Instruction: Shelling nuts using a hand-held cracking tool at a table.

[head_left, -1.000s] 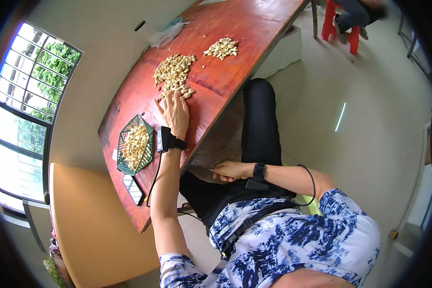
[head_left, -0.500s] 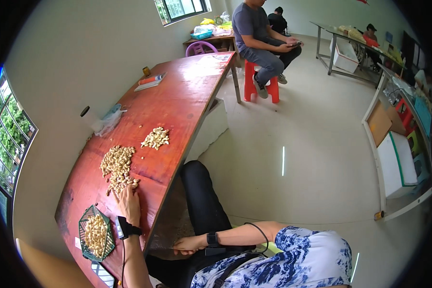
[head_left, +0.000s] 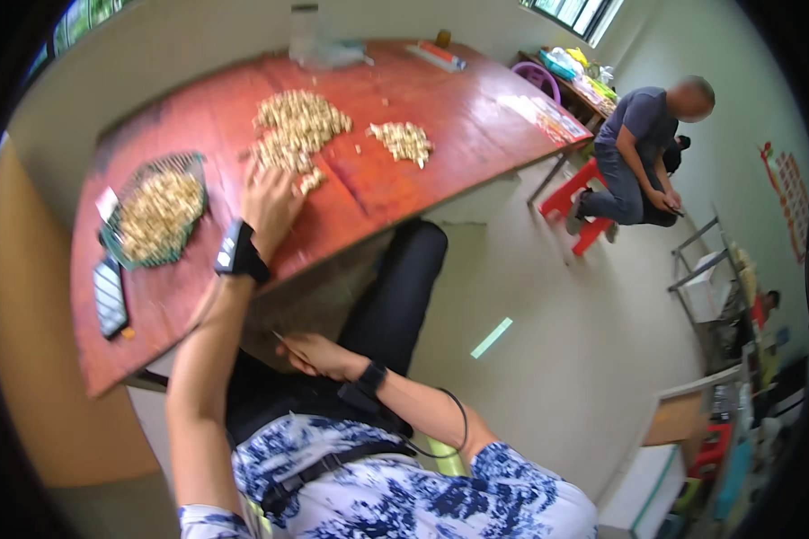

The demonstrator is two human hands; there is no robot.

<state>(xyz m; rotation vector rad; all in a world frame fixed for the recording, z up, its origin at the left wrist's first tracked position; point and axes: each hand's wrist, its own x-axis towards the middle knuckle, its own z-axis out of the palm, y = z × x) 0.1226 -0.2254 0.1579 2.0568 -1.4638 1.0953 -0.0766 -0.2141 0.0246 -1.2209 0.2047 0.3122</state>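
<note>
My left hand (head_left: 271,199) lies at the near edge of a large pile of cashew nuts (head_left: 301,121) on the red wooden table (head_left: 395,193). Its fingers are stretched out and touch the nearest nuts. Low over my lap, my right hand (head_left: 322,354) is closed around a small, thin, pointed tool (head_left: 280,337), perhaps a little knife; most of it is hidden in the fingers. A smaller heap of cashews (head_left: 402,142) sits to the right of the large pile. On the left, a green mesh basket (head_left: 195,171) is full of cashews.
A phone (head_left: 111,301) rests near the table's left edge. At the back stand a clear jar (head_left: 304,34) and a plastic bag (head_left: 337,56). A seated person (head_left: 643,148) is on a red stool (head_left: 571,193) beyond the table's right end.
The view has swung and tilted, so the table now lies more crosswise. My left hand stays at the pile's near edge; the tool in my right hand shows more plainly.
</note>
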